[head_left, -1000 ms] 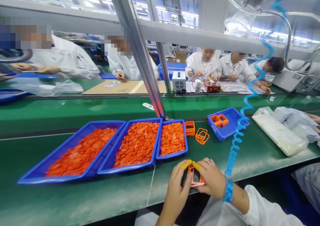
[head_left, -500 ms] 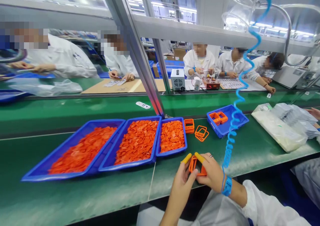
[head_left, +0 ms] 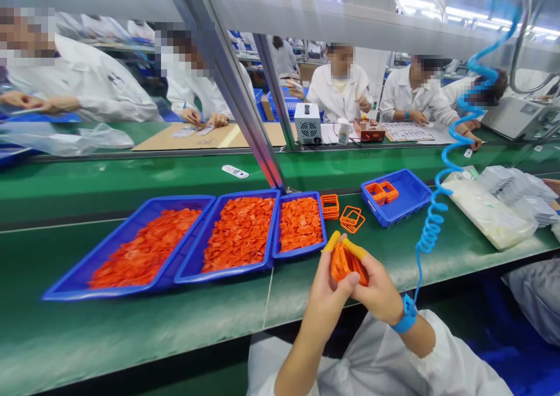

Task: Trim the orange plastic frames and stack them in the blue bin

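Both my hands hold orange plastic frames (head_left: 342, 265) above the near edge of the green bench. My left hand (head_left: 324, 285) grips their left side, thumb across the front. Around the right side closes my right hand (head_left: 377, 282), which wears a blue wrist strap. Yellow covers sit on a fingertip of each hand. How many frames are held is hard to make out, since fingers hide part of them. Just beyond lie a few loose orange frames (head_left: 352, 218) and a small stack of orange frames (head_left: 329, 207).
Three blue trays of orange pieces (head_left: 242, 232) stand to the left. A blue tray (head_left: 409, 195) with several frames is at the back right. A coiled blue cord (head_left: 433, 224) hangs at my right, near a plastic bag (head_left: 494, 212). Co-workers sit across the moving-belt-like green strip (head_left: 184, 177).
My hands have drawn together around the orange frames and lifted them slightly. The view has tilted down, and the coiled cord has swung right. A white strip on the green surface has shifted left.
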`<action>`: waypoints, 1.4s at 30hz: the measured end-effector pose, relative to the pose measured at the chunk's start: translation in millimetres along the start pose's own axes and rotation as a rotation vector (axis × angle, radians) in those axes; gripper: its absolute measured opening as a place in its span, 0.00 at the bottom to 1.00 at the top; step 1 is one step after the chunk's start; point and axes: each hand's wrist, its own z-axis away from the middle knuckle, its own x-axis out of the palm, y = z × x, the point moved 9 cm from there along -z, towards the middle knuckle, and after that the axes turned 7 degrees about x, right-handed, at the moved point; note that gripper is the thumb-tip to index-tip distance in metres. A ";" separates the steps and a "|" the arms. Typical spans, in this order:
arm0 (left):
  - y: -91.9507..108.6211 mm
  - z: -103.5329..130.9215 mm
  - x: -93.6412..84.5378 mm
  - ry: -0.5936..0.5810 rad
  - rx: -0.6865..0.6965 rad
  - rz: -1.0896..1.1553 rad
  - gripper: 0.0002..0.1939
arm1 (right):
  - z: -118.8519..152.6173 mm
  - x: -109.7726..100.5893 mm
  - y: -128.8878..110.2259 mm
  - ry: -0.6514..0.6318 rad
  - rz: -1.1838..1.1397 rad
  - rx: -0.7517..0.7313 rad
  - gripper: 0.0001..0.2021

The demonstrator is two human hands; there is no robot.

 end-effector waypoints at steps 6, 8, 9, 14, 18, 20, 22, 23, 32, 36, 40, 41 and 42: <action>0.8 -1.0 10.2 -0.039 -0.020 0.030 0.41 | 9.8 5.5 -13.4 0.021 0.234 -0.079 0.32; -3.3 2.7 14.0 -0.003 -0.023 0.058 0.37 | 14.3 7.9 -14.1 0.021 0.275 -0.085 0.33; -5.6 4.7 15.7 0.023 -0.025 0.080 0.35 | 16.7 9.0 -13.6 0.020 0.293 -0.086 0.34; -14.7 10.9 21.7 0.137 -0.024 0.142 0.28 | 27.9 9.9 -10.2 0.018 0.330 -0.098 0.35; -17.0 12.3 18.3 0.187 0.029 0.095 0.25 | 33.6 8.3 -10.3 0.055 0.219 -0.116 0.30; -16.4 13.6 10.8 0.230 0.070 0.056 0.24 | 33.8 6.8 -5.3 0.075 0.131 -0.086 0.31; -11.3 13.5 2.6 0.245 0.134 -0.004 0.24 | 32.4 -0.1 2.9 0.132 0.020 -0.031 0.32; -6.3 12.6 -1.3 0.238 0.179 -0.053 0.24 | 31.4 -5.0 8.1 0.167 -0.037 0.009 0.32; 7.9 4.8 17.1 -0.367 0.467 -0.589 0.31 | 24.6 1.4 38.4 -0.085 -0.437 0.455 0.31; -9.9 5.9 12.8 -0.345 0.413 -0.590 0.39 | 22.0 1.7 43.8 -0.053 -0.516 0.530 0.29; -14.2 6.9 5.8 -0.244 0.421 -0.571 0.42 | 24.4 5.4 50.3 -0.030 -0.596 0.609 0.33; -14.4 7.2 4.2 -0.221 0.428 -0.573 0.42 | 25.3 5.4 51.6 -0.018 -0.608 0.617 0.33; -14.7 7.5 2.5 -0.198 0.433 -0.576 0.41 | 26.1 5.3 52.8 -0.007 -0.619 0.622 0.32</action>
